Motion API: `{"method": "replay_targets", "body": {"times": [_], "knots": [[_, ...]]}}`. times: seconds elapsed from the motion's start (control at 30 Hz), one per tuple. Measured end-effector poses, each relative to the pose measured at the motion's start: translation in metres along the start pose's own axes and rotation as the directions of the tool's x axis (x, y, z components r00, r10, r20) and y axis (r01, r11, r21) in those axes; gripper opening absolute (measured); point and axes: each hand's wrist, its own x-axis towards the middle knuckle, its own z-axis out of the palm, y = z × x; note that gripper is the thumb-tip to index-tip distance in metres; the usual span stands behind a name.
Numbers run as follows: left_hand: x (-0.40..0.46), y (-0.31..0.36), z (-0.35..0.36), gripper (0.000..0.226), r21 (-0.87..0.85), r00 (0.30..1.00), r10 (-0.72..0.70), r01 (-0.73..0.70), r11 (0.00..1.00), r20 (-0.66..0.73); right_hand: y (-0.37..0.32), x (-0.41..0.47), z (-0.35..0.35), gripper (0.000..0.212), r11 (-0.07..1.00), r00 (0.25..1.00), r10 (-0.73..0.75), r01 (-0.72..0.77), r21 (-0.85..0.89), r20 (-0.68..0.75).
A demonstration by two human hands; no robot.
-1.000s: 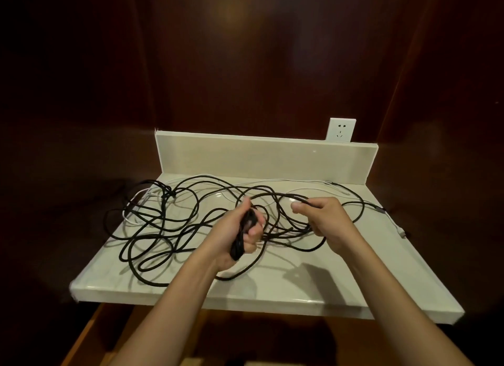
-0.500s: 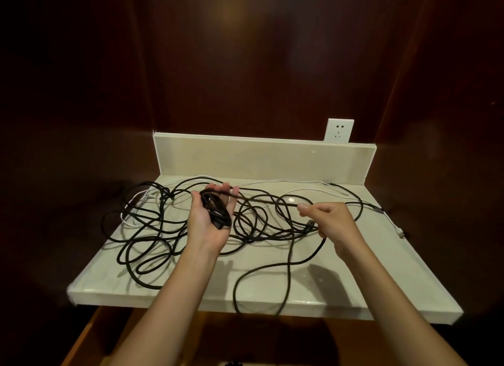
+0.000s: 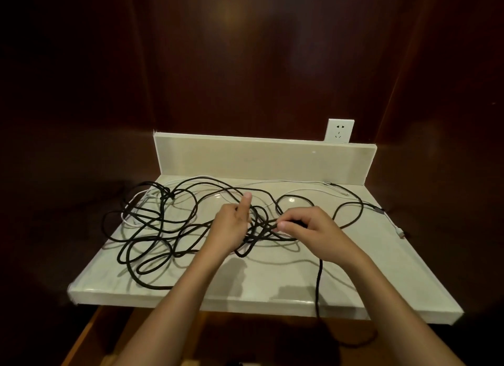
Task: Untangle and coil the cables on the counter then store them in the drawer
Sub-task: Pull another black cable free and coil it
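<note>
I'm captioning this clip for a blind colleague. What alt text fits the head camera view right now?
Two bare hands work at a tangled black cable on a pale counter: the right hand pinches a strand, the left hand reaches into the loops. One strand hangs over the front edge; a thin white cable lies along the back, below a wall socket.

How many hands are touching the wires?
2. The left hand sits mid-counter among the black cable loops, and the right hand beside it pinches a strand. Fingers may hide some contact.
</note>
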Motion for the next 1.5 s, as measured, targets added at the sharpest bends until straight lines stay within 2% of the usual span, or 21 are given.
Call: {"method": "replay_targets", "body": {"times": [0.07, 0.13, 0.23, 0.33, 0.4, 0.47, 0.53, 0.63, 0.7, 0.8, 0.9, 0.97, 1.03, 1.1, 1.13, 1.2, 1.27, 1.37, 1.4, 1.43, 1.5], "knots": [[-0.011, 0.005, 0.002, 0.077, 0.044, 0.987, 0.011, -0.018, 0.999, 0.162, -0.001, 0.004, 0.005, 0.018, 1.0, 0.997, -0.012, 0.014, 0.027, -0.076], [-0.02, 0.008, 0.003, 0.08, -0.071, 0.932, -0.036, 0.066, 0.995, 0.361, -0.001, 0.009, 0.007, 0.021, 0.999, 0.989, -0.008, 0.013, 0.036, -0.145], [-0.027, 0.01, 0.001, 0.091, -0.212, 0.751, -0.112, 0.322, 0.923, 0.651, 0.0, 0.012, 0.009, 0.024, 0.996, 0.977, 0.051, -0.034, 0.082, -0.207], [-0.029, 0.013, -0.002, 0.092, -0.269, 0.639, -0.064, 0.41, 0.871, 0.767, 0.005, 0.014, 0.01, 0.025, 0.99, 0.959, 0.104, -0.075, 0.119, -0.262], [-0.031, 0.016, -0.004, 0.085, -0.239, 0.587, -0.03, 0.375, 0.896, 0.809, 0.009, 0.015, 0.012, 0.023, 0.986, 0.949, 0.128, -0.091, 0.138, -0.286], [-0.033, 0.015, -0.005, 0.068, -0.219, 0.533, 0.028, 0.299, 0.929, 0.846, 0.011, 0.015, 0.014, 0.02, 0.982, 0.946, 0.144, -0.1, 0.162, -0.292], [-0.035, 0.013, -0.006, 0.045, -0.28, 0.504, 0.11, 0.274, 0.92, 0.856, 0.013, 0.015, 0.016, 0.018, 0.977, 0.94, 0.163, -0.112, 0.18, -0.299], [-0.036, 0.01, -0.008, 0.033, -0.392, 0.539, 0.175, 0.32, 0.863, 0.824, 0.014, 0.015, 0.017, 0.017, 0.975, 0.937, 0.176, -0.124, 0.184, -0.303], [-0.035, 0.009, -0.006, 0.038, -0.43, 0.61, 0.149, 0.346, 0.834, 0.778, 0.014, 0.014, 0.017, 0.021, 0.97, 0.94, 0.203, -0.154, 0.188, -0.276], [-0.034, 0.007, -0.001, 0.044, -0.468, 0.737, 0.03, 0.396, 0.79, 0.675, 0.017, 0.011, 0.013, 0.021, 0.953, 0.933, 0.272, -0.227, 0.202, -0.237], [-0.028, 0.005, 0.006, 0.046, -0.524, 0.893, -0.075, 0.327, 0.787, 0.444, 0.028, 0.008, 0.01, 0.033, 0.954, 0.93, 0.284, -0.249, 0.165, -0.234], [-0.024, 0.003, 0.008, 0.048, -0.592, 0.958, -0.138, 0.266, 0.761, 0.253, 0.033, 0.006, 0.01, 0.045, 0.951, 0.921, 0.3, -0.269, 0.152, -0.25], [-0.021, 0.002, 0.008, 0.048, -0.672, 0.969, -0.204, 0.244, 0.699, 0.14, 0.034, 0.003, 0.01, 0.044, 0.932, 0.905, 0.353, -0.319, 0.171, -0.237], [-0.02, 0.003, 0.01, 0.042, -0.757, 0.965, -0.241, 0.235, 0.61, 0.105, 0.033, 0.0, 0.01, 0.037, 0.921, 0.902, 0.376, -0.341, 0.186, -0.21], [-0.02, 0.004, 0.011, 0.04, -0.821, 0.963, -0.252, 0.219, 0.527, 0.095, 0.034, -0.001, 0.01, 0.035, 0.92, 0.902, 0.38, -0.344, 0.189, -0.205], [-0.018, 0.006, 0.01, 0.041, -0.938, 0.959, -0.261, 0.187, 0.293, 0.109, 0.032, -0.001, 0.01, 0.034, 0.923, 0.91, 0.369, -0.335, 0.189, -0.19], [-0.015, 0.009, 0.007, 0.045, -0.982, 0.962, -0.238, 0.162, 0.095, 0.136, 0.031, -0.002, 0.009, 0.037, 0.929, 0.918, 0.355, -0.326, 0.172, -0.176], [-0.009, 0.01, -0.001, 0.047, -0.988, 0.958, -0.254, 0.107, -0.114, 0.134, 0.032, -0.005, 0.003, 0.039, 0.944, 0.927, 0.327, -0.309, 0.119, -0.184], [-0.007, 0.01, -0.005, 0.045, -0.988, 0.954, -0.272, 0.093, -0.127, 0.125, 0.032, -0.007, 0.0, 0.034, 0.944, 0.925, 0.327, -0.314, 0.099, -0.192], [-0.004, 0.009, -0.008, 0.043, -0.992, 0.951, -0.292, 0.082, -0.095, 0.107, 0.031, -0.008, -0.002, 0.028, 0.944, 0.923, 0.328, -0.318, 0.083, -0.2], [-0.001, 0.005, -0.01, 0.04, -0.996, 0.946, -0.322, 0.056, 0.075, 0.029, 0.027, -0.012, -0.005, 0.017, 0.948, 0.93, 0.318, -0.309, 0.073, -0.186]]}}
